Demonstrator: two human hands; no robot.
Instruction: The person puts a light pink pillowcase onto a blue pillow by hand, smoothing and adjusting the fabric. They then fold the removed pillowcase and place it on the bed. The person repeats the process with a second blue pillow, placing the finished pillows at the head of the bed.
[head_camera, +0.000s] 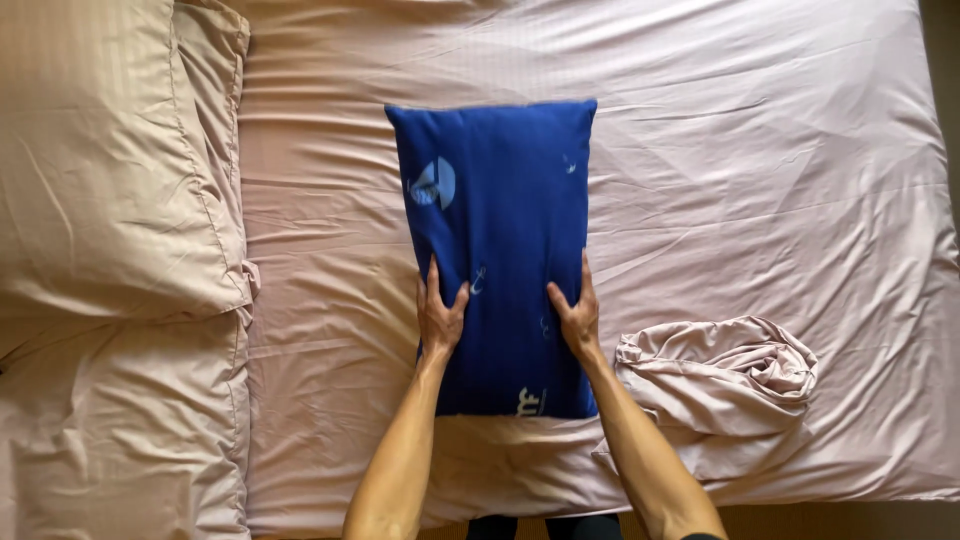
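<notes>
Blue pillow (495, 250) lay flat on the bed (760, 190), near the middle, long side running away from the person. It had a few pale printed marks on the cover, a rounded one near the far left corner and some small ones lower down.

Left hand (440, 315) sat on the pillow's left edge, lower half. Fingers were spread, thumb out over the top face, the rest along or over the side edge. Whether it was gripping the edge or just pressing flat, could not tell for sure.

Right hand (577, 318) mirrored it on the right edge, same height. Fingers were spread too, thumb on the blue face, fingers at the side edge. Same doubt on grip versus press. Both forearms came up from the bottom of the view, bare.

Pink sheet (330, 330) covered the bed, wrinkled all over. A crumpled pink cloth (720, 375) lay bunched just right of the pillow's near corner, close to the right forearm, not touching the pillow as far as seen.

Two pink pillows were on the left side of the bed: one at the far left (110, 160), one nearer the person (120, 430), edges meeting. Both well apart from the blue pillow.
</notes>
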